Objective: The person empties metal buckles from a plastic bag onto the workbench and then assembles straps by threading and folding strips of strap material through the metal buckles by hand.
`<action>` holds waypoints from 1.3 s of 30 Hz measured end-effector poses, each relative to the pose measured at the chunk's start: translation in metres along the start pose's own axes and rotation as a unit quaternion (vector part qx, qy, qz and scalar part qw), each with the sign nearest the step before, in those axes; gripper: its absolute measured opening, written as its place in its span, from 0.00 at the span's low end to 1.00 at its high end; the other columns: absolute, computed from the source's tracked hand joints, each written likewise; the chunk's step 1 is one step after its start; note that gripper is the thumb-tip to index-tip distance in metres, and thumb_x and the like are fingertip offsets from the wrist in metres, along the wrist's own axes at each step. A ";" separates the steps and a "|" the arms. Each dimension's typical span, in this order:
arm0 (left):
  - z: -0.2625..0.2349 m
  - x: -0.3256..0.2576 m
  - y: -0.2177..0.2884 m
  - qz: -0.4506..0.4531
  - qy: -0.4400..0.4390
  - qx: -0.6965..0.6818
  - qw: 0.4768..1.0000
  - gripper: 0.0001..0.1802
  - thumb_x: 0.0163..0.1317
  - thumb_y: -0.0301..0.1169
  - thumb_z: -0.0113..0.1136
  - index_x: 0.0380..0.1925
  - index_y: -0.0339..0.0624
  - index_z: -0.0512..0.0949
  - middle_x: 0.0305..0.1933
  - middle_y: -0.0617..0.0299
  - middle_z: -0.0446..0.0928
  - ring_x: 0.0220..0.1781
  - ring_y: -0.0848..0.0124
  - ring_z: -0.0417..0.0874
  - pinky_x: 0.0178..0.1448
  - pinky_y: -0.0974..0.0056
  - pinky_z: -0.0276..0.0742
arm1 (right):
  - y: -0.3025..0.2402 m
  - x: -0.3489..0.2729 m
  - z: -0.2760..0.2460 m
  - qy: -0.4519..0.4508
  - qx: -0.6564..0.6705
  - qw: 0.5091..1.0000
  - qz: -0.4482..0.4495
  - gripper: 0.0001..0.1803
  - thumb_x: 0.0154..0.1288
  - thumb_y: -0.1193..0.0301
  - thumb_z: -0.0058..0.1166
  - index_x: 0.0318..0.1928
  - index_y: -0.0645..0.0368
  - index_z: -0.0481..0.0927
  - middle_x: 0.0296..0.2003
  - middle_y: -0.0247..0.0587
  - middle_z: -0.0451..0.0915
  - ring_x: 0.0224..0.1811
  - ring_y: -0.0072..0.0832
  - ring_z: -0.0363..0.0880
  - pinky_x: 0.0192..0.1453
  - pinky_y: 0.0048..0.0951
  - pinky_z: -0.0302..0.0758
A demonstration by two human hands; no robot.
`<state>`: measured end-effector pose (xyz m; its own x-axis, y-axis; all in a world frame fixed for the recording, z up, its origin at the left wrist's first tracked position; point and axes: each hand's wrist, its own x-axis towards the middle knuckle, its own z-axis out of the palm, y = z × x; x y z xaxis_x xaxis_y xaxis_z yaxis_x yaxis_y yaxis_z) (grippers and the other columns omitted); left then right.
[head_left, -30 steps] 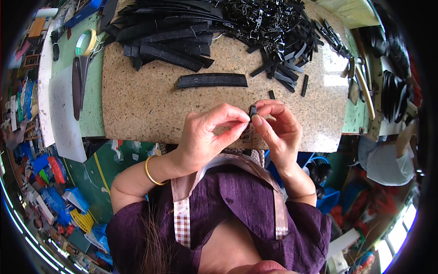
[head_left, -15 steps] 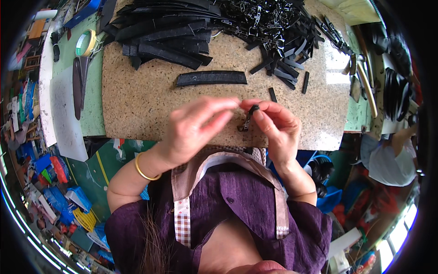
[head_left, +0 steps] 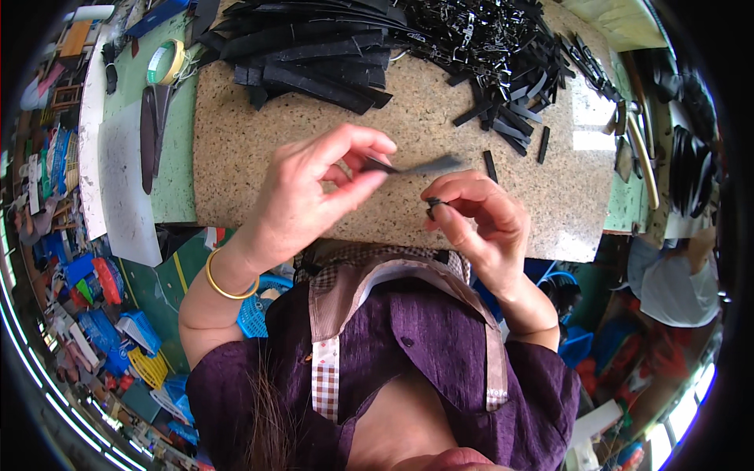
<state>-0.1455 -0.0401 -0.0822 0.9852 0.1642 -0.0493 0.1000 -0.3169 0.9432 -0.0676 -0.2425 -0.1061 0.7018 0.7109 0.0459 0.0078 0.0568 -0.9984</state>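
My left hand [head_left: 314, 196] is raised over the speckled stone slab [head_left: 236, 157] and pinches one end of a long black strap [head_left: 424, 166] between thumb and fingers. The strap sticks out to the right and looks blurred. My right hand [head_left: 479, 220] is just below the strap's far end and pinches a small dark metal buckle [head_left: 432, 206] at its fingertips. A gold bangle is on my left wrist.
A heap of black straps [head_left: 306, 47] lies at the back of the slab, and a pile of dark metal buckles [head_left: 479, 31] beside it. Short black strips [head_left: 510, 133] lie scattered at the right. A tape roll [head_left: 166, 63] is far left. Another person [head_left: 675, 275] sits at the right.
Both hands held the small buckle together near the slab's front edge. Now the left hand has picked up the long strap that lay on the slab and lifted it toward the right hand.
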 end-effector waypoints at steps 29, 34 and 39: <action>0.048 -0.031 -0.026 -0.127 -0.031 -0.382 0.915 0.09 0.59 0.15 0.56 0.37 0.36 0.68 0.39 0.63 0.73 0.44 0.77 0.78 0.51 0.72 0.76 | -0.009 0.005 -0.005 0.042 0.289 0.934 0.205 0.06 0.64 0.76 0.54 0.42 0.61 0.77 0.51 0.46 0.75 0.34 0.21 0.81 0.31 0.18 0.78; 0.046 -0.020 -0.018 -0.084 0.048 -0.413 0.906 0.09 0.60 0.15 0.55 0.36 0.37 0.68 0.40 0.63 0.72 0.46 0.75 0.78 0.53 0.71 0.75 | -0.013 -0.002 -0.013 0.112 0.232 0.950 0.177 0.06 0.65 0.75 0.53 0.41 0.61 0.76 0.53 0.49 0.74 0.33 0.23 0.81 0.27 0.17 0.78; 0.056 -0.029 -0.027 -0.089 -0.062 -0.364 0.925 0.12 0.59 0.17 0.58 0.42 0.36 0.70 0.44 0.60 0.74 0.46 0.74 0.78 0.53 0.71 0.75 | -0.012 0.004 -0.005 0.050 0.198 0.964 0.171 0.06 0.65 0.75 0.52 0.42 0.62 0.75 0.36 0.41 0.81 0.32 0.22 0.82 0.26 0.18 0.77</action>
<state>-0.1690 -0.0882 -0.1246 0.9749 0.0300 -0.2206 0.1874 0.4245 0.8858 -0.0612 -0.2435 -0.0941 0.6805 0.6654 -0.3068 -0.4952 0.1090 -0.8619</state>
